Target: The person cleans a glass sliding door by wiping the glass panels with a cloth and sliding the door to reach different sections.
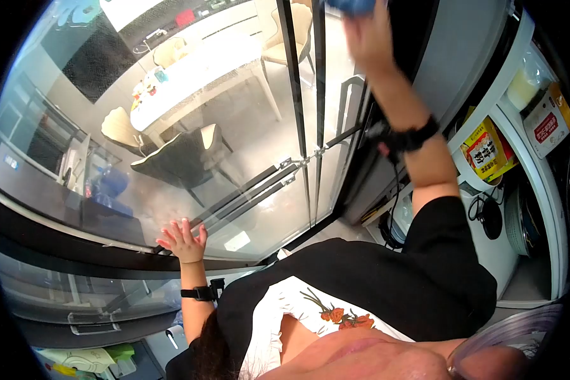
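Glass doors (247, 126) in thin black frames stand before me, with a metal latch (301, 162) where the bars meet. High up at the top edge, my right hand (366, 41) is closed around a blue cloth-like wad (351, 6). The wad is partly cut off and smeared by motion, so its exact kind is unclear. Low on the left, my left hand (183, 242) has its fingers spread, holding nothing. It is at the lower part of the glass; whether it touches is hard to tell. Wet smears (63, 16) show on the glass at the upper left.
Through the glass appear a white table (199, 79), a dark chair (180, 158) and pale chairs. At my right, a curved shelf (541, 183) holds a yellow packet (484, 152), a white box (544, 123) and cables. Green and white items (85, 359) lie at the lower left.
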Available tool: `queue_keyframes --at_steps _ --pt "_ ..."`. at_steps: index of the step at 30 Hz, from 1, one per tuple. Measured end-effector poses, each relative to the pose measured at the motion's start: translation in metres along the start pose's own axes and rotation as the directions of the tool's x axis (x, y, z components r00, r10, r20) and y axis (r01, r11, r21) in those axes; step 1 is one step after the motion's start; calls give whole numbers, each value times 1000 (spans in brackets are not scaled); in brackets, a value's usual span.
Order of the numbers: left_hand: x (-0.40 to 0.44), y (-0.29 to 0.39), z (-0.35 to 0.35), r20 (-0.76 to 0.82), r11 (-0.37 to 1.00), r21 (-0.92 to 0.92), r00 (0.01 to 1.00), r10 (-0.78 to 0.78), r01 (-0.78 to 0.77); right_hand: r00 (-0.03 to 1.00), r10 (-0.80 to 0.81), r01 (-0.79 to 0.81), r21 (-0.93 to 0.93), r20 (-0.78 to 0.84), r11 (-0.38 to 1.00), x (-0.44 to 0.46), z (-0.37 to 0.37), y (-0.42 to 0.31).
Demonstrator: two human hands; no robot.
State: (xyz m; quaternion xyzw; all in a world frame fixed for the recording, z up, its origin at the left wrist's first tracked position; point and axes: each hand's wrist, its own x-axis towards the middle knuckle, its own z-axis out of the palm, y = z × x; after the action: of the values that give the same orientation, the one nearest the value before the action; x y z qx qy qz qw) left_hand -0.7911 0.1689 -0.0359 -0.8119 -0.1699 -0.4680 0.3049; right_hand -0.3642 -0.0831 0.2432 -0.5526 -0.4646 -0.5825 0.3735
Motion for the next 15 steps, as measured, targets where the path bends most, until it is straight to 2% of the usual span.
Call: queue_keyframes --at_steps 2,3,4,5,6,8,10,13,15 --pt "7 1 -3 3 1000 11 1000 20 -20 985 80 -80 -7 155 997 -90 6 -3" --pt "8 2 -2 -3 1000 7 1000 20 -20 950 170 -186 37 263 982 -137 8 -12" --pt "8 2 -3 -6 1000 2 1000 22 -22 842 333 -412 108 424 905 -183 10 -19" --pt "8 1 -3 -11 1000 0 1000 24 -24 632 499 -696 151 593 702 -226 12 -25" --pt "8 1 -3 -9 1000 2 1000 23 -23 478 547 -811 105 687 576 -263 10 -37" --pt "6 1 -3 -1 1000 5 1000 20 -20 696 399 -505 12 596 863 -301 -9 -66" --pt "6 1 -3 0 1000 5 1000 22 -22 819 150 -132 -73 555 989 -315 -16 -75" --pt "6 1 -3 -5 1000 6 1000 25 -24 840 166 -212 30 517 977 -255 -18 -74" --pt "4 2 -1 -6 1000 -4 1000 4 -4 838 219 -311 109 499 944 -155 -16 -71"
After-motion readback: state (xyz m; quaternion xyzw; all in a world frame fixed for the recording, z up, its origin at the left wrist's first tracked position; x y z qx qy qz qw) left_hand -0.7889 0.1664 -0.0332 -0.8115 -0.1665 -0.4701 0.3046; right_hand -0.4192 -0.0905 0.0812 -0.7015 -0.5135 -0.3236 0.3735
